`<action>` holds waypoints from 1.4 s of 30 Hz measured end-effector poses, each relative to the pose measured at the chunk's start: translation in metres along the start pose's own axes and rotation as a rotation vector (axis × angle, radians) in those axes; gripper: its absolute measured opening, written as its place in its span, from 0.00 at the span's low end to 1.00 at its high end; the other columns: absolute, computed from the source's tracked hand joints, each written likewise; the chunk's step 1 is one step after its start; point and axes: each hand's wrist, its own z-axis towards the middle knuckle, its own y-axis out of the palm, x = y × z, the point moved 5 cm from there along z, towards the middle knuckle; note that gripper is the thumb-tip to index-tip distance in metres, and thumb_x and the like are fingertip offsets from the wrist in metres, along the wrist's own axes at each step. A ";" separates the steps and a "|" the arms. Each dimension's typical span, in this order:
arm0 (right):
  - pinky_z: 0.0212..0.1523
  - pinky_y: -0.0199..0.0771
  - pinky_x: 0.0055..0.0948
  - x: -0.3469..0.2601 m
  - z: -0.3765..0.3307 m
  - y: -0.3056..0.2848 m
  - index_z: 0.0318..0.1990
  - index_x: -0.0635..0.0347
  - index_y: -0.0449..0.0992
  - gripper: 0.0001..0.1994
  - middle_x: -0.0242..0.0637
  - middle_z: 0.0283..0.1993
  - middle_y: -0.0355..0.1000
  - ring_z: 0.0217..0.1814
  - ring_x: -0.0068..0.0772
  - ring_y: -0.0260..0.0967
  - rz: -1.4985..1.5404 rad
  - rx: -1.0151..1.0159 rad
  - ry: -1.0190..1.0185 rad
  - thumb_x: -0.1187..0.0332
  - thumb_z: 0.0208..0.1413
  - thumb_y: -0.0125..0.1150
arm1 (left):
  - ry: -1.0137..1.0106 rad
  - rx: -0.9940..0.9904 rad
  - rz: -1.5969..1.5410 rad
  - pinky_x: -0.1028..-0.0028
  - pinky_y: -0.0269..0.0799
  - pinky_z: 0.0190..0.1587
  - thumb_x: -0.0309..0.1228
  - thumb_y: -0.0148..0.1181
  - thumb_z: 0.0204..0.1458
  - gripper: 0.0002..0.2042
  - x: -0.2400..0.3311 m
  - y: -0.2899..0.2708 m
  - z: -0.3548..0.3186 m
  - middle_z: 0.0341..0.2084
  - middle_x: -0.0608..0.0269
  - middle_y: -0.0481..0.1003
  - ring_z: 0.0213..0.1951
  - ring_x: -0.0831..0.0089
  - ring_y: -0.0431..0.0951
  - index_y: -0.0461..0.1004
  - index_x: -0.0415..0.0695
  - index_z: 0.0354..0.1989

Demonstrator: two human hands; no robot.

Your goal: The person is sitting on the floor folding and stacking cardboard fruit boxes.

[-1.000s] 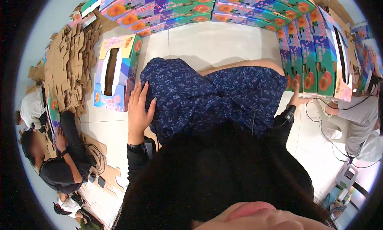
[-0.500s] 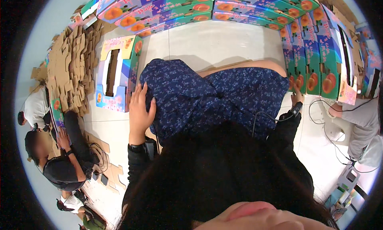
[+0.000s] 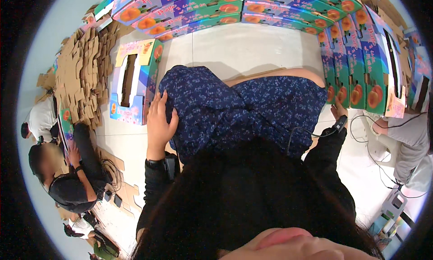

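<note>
My left hand (image 3: 161,120) lies flat with its fingers stretched out against the side of my dark blue flowered clothing (image 3: 203,93), over my leg. To the left of that hand stands a printed fruit carton (image 3: 143,95) with a long cut-out in its top. My right hand (image 3: 338,110) reaches out on the right, fingers apart, at the lower edge of a row of green and purple fruit cartons (image 3: 356,79). Its fingertips seem to touch the cartons; whether they press on them I cannot tell. A black band sits on each wrist.
Stacked fruit cartons (image 3: 194,11) line the far side. Flattened brown cardboard (image 3: 81,70) is piled on the left, beside a seated person (image 3: 72,188) in black with a hand on a carton. Another person in grey (image 3: 408,133) is at the right, near loose cables (image 3: 367,145).
My right hand has shifted slightly to the right and down along the carton row. My left hand stays on my leg.
</note>
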 end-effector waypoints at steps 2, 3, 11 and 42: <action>0.40 0.73 0.29 0.002 0.007 -0.004 0.52 0.52 0.70 0.27 0.30 0.43 0.70 0.40 0.30 0.70 0.013 -0.011 -0.006 0.54 0.46 0.72 | 0.002 0.009 -0.001 0.54 0.57 0.61 0.33 0.54 0.51 0.26 0.000 0.000 0.000 0.58 0.36 0.62 0.60 0.42 0.62 0.62 0.40 0.60; 0.40 0.73 0.30 0.003 0.008 -0.004 0.52 0.52 0.70 0.27 0.29 0.42 0.70 0.39 0.31 0.72 0.026 -0.021 -0.011 0.55 0.46 0.72 | 0.005 0.018 -0.001 0.54 0.58 0.61 0.33 0.54 0.50 0.26 0.000 0.000 0.000 0.58 0.36 0.63 0.60 0.43 0.63 0.63 0.40 0.60; 0.47 0.72 0.35 0.016 0.002 -0.007 0.59 0.53 0.63 0.31 0.43 0.55 0.65 0.56 0.44 0.68 0.153 0.065 -0.056 0.53 0.50 0.68 | 0.018 0.043 -0.044 0.55 0.59 0.61 0.32 0.56 0.49 0.26 0.001 -0.004 -0.001 0.56 0.37 0.64 0.59 0.43 0.64 0.64 0.39 0.59; 0.55 0.66 0.35 -0.118 -0.256 0.184 0.48 0.66 0.73 0.22 0.48 0.49 0.73 0.52 0.45 0.70 -0.645 0.141 -1.174 0.57 0.52 0.62 | -0.752 -0.096 0.094 0.47 0.33 0.67 0.60 0.65 0.34 0.60 -0.274 0.081 -0.009 0.68 0.35 0.34 0.69 0.42 0.34 0.31 0.53 0.71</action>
